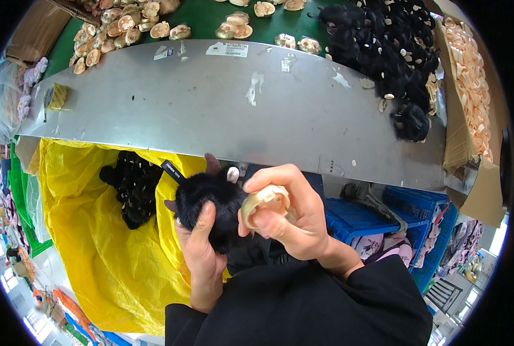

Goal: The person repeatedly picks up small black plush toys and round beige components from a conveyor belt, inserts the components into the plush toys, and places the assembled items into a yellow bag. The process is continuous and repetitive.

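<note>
A black plush toy head (211, 199) with small horns, a white-lined ear and a black ribbon tag is gripped in my left hand (202, 248), its thumb pressed on the fur. Close beside it on the right, my right hand (297, 225) pinches a hollow, shell-like plastic piece (265, 205), beige inside with a gold-coloured rim. Thumb and fingers close around that piece. Both things are above my lap, just in front of the metal table edge. The far side of the plush is hidden.
A yellow plastic bag (104, 259) stands open at left, black plush pieces (134, 187) inside. Across the metal table (211, 98) lie gold shells (115, 29), piled black plush (383, 46) and a tape roll (55, 97). At right are a cardboard box (461, 138) of beige parts and blue crates (378, 213).
</note>
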Motion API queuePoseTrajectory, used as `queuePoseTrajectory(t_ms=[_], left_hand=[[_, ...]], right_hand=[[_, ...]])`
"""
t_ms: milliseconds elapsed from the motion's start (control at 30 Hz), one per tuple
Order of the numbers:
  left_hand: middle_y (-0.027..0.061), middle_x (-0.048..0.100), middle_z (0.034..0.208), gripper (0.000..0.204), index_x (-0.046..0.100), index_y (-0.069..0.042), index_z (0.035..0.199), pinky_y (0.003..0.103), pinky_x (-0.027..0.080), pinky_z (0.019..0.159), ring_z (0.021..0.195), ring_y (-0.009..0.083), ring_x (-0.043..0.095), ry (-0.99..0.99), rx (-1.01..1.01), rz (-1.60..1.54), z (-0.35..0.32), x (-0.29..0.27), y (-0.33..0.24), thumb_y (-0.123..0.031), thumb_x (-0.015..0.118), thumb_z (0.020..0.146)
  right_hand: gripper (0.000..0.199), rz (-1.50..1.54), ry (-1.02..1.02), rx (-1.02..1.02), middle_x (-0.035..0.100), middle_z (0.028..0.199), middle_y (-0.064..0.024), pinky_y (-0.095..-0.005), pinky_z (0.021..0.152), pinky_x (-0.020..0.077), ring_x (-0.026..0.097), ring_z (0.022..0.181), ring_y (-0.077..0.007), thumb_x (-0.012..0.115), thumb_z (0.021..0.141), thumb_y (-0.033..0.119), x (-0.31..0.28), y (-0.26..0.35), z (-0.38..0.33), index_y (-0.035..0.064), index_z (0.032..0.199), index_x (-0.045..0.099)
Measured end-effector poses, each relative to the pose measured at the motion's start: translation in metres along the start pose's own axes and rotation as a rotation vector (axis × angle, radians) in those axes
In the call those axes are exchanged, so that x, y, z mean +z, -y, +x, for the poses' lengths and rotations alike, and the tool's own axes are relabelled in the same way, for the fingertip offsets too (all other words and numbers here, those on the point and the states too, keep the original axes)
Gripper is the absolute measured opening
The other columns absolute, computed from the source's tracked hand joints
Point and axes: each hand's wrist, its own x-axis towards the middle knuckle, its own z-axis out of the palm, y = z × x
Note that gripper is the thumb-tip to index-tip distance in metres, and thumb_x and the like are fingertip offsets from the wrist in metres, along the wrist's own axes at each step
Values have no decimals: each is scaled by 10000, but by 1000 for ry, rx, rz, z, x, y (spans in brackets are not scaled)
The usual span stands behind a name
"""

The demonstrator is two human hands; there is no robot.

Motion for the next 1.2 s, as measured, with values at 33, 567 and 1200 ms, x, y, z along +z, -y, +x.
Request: queuePoseTrajectory(t_ms=[33, 567, 1200], left_hand=[[147, 553, 1369, 506, 394, -37, 1462, 390, 491, 1039, 1211, 273, 594, 10, 30, -23, -2, 3, -1, -125, 584, 1002], [155, 535, 1404, 516, 387, -23, 1477, 401, 462, 1075, 1244, 281, 567, 54, 2, 24, -7, 6, -4, -155, 564, 1010], [112, 584, 1343, 477, 480, -36, 1420, 370, 464, 1056, 1212, 240, 584, 146, 115, 24, -12, -6, 6, -61, 643, 972]], right_hand=[[287, 15, 3, 33, 627, 895, -62, -225, 615, 485, 579, 653, -90, 607, 995, 83, -1, 2, 0, 32, 1235, 460], [328, -173, -23, 9, 666, 894, -79, -218, 700, 515, 651, 783, -93, 590, 1018, 122, 0, -7, 0, 14, 1274, 416], [227, -422, -44, -206, 658, 926, -94, -255, 702, 539, 678, 777, -163, 566, 1040, 145, 0, -1, 6, -10, 1206, 548]])
